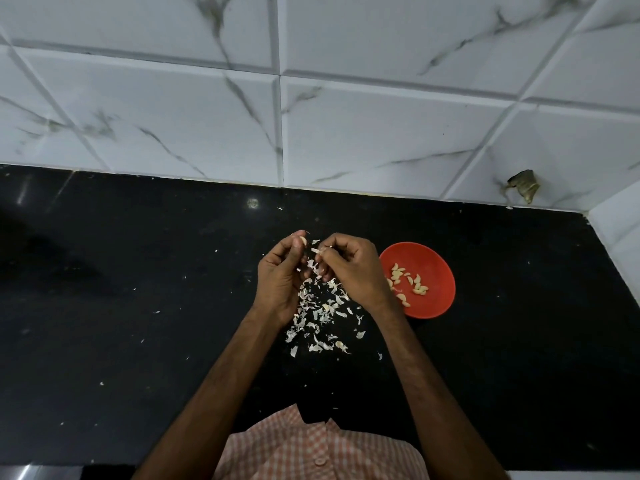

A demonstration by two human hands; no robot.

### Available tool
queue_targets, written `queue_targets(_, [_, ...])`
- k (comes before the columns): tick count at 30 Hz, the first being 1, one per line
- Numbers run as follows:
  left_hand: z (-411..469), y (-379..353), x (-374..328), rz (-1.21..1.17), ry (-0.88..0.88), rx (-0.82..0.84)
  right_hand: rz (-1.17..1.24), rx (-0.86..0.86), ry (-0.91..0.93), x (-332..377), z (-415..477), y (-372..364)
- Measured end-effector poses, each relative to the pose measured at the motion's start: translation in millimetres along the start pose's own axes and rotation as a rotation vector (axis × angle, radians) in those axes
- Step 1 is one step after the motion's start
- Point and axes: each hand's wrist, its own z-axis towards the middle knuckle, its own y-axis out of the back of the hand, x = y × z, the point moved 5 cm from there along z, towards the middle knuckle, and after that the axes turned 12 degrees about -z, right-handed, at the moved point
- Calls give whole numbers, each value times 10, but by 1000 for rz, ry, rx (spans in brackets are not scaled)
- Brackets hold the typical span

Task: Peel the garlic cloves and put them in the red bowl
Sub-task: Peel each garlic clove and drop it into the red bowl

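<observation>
Head view: the left hand [280, 275] curls its grip round a garlic clove [303, 241]. The right hand [351, 268] pinches a peel strip [316, 251] just beside it. Right of that grip sits the red bowl [438, 261] with peeled cloves [417, 285]. Peel scraps [318, 313] litter the bench [138, 306] beneath both grips.

We look down at a black counter against a white tiled wall.

Across the upper half of the frame we see the wall [311, 98], large white tiles with grey marble veins and raised, bevelled faces. Below it the counter [104, 306] runs dark and glossy from edge to edge. At the right edge a side wall [616, 230] meets the first in a corner. Near it one tile carries a brown chipped patch [523, 185]. A small round glint [252, 203] of light sits on the counter near the middle.
</observation>
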Motion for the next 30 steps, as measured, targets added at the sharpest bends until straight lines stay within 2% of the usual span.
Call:
queue_targets(5, [18, 68, -33, 49, -73, 7, -338, -174, -7, -259, 45, 66])
queue_targets(6, [13, 62, -43, 54, -84, 11, -399, -130, -14, -353, 76, 46])
queue_targets(9, [21, 71, -61, 82, -111, -12, -677, 158, -81, -588, 92, -69])
queue_targets(11, [28, 94, -53, 114, -124, -29, -735, 217, -127, -695, 65, -106])
queue_targets(14, [53, 145, -26, 144, -130, -43, -780, 121, -132, -699, 67, -146])
queue_targets(17, [76, 170, -3, 159, -137, -63, -963, -24, -116, -717, 63, -175])
queue_targets(18, [85, 178, 7, 162, -135, -68, -910, -64, -130, -735, 53, -182])
queue_targets(19, [99, 191, 14, 161, -135, -74, -758, -101, -169, -730, 35, -183])
queue_targets(20, [109, 202, 20, 158, -134, -76, -503, -151, -232, -725, 16, -179])
queue_targets(23, [149, 177, 99, 225, -139, -42, 580, -214, -486, -712, -15, -232])
queue_targets(25, [179, 126, 201, 363, -165, 8, 1024, -175, -530, -656, -34, -283])
queue_targets(27, [215, 4, 365, 551, -200, 109, 1224, -188, -502, -652, -58, -203])
queue_targets(30, [261, -233, 689, 844, -266, 254, 1295, -293, -491, -785, -141, 44])
